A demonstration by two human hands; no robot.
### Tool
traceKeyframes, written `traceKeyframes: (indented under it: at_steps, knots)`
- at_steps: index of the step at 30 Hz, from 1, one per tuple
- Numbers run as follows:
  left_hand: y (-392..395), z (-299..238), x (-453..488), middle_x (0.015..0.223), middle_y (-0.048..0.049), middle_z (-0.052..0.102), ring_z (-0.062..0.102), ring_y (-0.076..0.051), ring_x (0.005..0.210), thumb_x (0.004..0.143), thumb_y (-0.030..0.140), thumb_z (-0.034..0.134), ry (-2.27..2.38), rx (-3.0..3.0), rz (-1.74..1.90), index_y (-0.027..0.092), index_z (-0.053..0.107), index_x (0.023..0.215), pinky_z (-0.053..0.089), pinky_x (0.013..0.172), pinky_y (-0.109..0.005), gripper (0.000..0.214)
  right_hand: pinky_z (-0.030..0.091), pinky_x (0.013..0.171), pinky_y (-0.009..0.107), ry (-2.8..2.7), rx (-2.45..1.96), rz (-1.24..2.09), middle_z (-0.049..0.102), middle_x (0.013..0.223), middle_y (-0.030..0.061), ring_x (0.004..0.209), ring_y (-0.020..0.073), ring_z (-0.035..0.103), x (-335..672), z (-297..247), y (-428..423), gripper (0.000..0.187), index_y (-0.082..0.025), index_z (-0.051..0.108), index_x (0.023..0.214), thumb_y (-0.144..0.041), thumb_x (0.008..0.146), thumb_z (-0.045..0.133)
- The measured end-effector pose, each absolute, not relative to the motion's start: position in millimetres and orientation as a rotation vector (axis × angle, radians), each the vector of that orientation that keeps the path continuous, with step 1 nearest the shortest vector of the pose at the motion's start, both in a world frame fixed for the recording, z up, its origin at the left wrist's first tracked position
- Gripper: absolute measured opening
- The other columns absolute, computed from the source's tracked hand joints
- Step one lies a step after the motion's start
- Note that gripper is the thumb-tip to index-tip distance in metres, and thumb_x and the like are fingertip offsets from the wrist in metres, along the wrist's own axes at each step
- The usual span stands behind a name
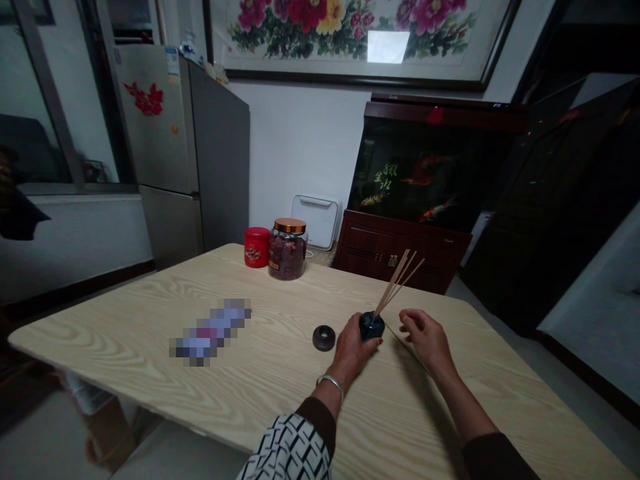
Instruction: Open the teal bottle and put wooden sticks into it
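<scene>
Head view: reed diffuser inside left-hand grip.

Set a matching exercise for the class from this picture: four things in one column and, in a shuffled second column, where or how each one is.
Things
1. Left hand
2. Right hand
3. Glass jar with copper lid
4. Dark ring

Places and states
A. On the table, beside a red canister
B. Holding nothing, beside the wooden sticks
C. Wrapped around a dark bottle
D. Lying flat, just left of the left hand

Right pairs: 1-C, 2-B, 3-A, 4-D
</scene>
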State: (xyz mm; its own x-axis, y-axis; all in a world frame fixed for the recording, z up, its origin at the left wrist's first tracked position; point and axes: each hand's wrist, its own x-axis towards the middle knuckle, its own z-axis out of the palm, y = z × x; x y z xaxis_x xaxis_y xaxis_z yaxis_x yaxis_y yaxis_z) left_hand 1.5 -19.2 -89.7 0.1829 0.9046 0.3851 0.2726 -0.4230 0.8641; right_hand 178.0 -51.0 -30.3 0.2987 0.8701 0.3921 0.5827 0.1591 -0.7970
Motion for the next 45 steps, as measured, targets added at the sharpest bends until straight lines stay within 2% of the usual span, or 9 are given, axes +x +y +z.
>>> traceKeyframes:
  at_steps: [4,10,16,20,25,28,32,38,45]
  knots:
    - [-18.8,-91.3,1.1,0.119,-0.0069,0.061,0.057,-0.023,0.107,0.072,0.035,0.072,1.12,1.81,1.241,0.023,0.046,0.126,0.043,0.089,-0.03,0.062,0.042,0.066,0.031,-1.814,-2.047,-0.056,0.068,0.085,0.0087,0.078,0.022,0.063,213.8,-55.0,-90.8,0.02,-0.019,0.066,0.083,-0.031,0.084,0.049]
    - [-19.9,-91.2,1.1,0.115,-0.0065,0.063,0.059,-0.022,0.105,0.073,0.036,0.071,1.106,1.818,1.246,0.023,0.046,0.127,0.044,0.088,-0.03,0.062,0.037,0.067,0.029,-2.04,-2.294,-0.385,0.068,0.089,0.0129,0.086,0.0224,0.063,220.6,-59.2,-110.6,0.025,-0.016,0.065,0.087,-0.015,0.086,0.04]
    - [-19.6,-92.3,1.7,0.115,-0.0055,0.063,0.059,-0.022,0.105,0.072,0.036,0.072,1.084,1.824,1.276,0.024,0.047,0.125,0.044,0.088,-0.03,0.059,0.036,0.062,0.029,-1.95,-2.311,-0.237,0.069,0.08,0.0124,0.076,0.0217,0.064,231.4,-50.5,-98.6,0.016,-0.016,0.064,0.079,-0.019,0.081,0.049]
    - [-18.5,-93.0,1.4,0.115,-0.006,0.063,0.059,-0.022,0.105,0.071,0.036,0.072,1.103,1.818,1.265,0.024,0.047,0.125,0.044,0.088,-0.03,0.061,0.041,0.056,0.027,-1.482,-2.028,0.161,0.069,0.071,0.0067,0.065,0.0187,0.063,245.4,-38.2,-97.3,0.013,-0.018,0.065,0.079,-0.027,0.077,0.055]
    - [-18.2,-92.9,0.9,0.118,-0.0067,0.061,0.058,-0.023,0.107,0.072,0.036,0.072,1.102,1.818,1.266,0.023,0.047,0.126,0.044,0.089,-0.03,0.062,0.049,0.051,0.021,-0.832,-1.342,0.61,0.071,0.085,0.0063,0.064,0.0138,0.064,224.7,-4.1,-90.2,0.041,-0.015,0.068,0.096,-0.035,0.061,0.076]
    - [-18.9,-91.0,0.6,0.118,-0.0062,0.061,0.057,-0.022,0.107,0.071,0.034,0.072,1.104,1.815,1.256,0.023,0.047,0.126,0.043,0.09,-0.03,0.061,0.053,0.055,0.018,-0.71,-1.103,0.585,0.071,0.086,0.0046,0.068,0.0122,0.067,195.7,13.4,-79.8,0.04,-0.016,0.067,0.089,-0.034,0.056,0.082]
    - [-20.8,-86.9,-0.2,0.117,-0.0061,0.062,0.057,-0.022,0.107,0.072,0.034,0.073,1.09,1.821,1.237,0.023,0.047,0.124,0.043,0.09,-0.03,0.06,0.057,0.057,0.023,-0.799,-1.007,0.387,0.07,0.081,0.0045,0.07,0.0153,0.068,166.2,23.7,-62.5,0.033,-0.016,0.064,0.082,-0.037,0.062,0.08]
    - [-23.0,-83.1,-0.1,0.117,-0.0056,0.061,0.057,-0.022,0.107,0.072,0.034,0.073,1.125,1.803,1.208,0.023,0.047,0.124,0.042,0.09,-0.03,0.059,0.057,0.057,0.027,-1.019,-1.061,0.282,0.068,0.077,0.0048,0.069,0.0165,0.067,152.5,20.5,-46.6,0.031,-0.016,0.062,0.085,-0.04,0.07,0.073]
    - [-21.8,-84.1,1.1,0.115,-0.0045,0.062,0.058,-0.022,0.104,0.071,0.032,0.073,1.128,1.802,1.233,0.024,0.047,0.124,0.042,0.086,-0.029,0.06,0.054,0.055,0.029,-1.173,-1.252,0.335,0.068,0.074,0.0047,0.066,0.0194,0.067,140.3,2.1,-34.4,0.035,-0.017,0.061,0.086,-0.048,0.072,0.068]
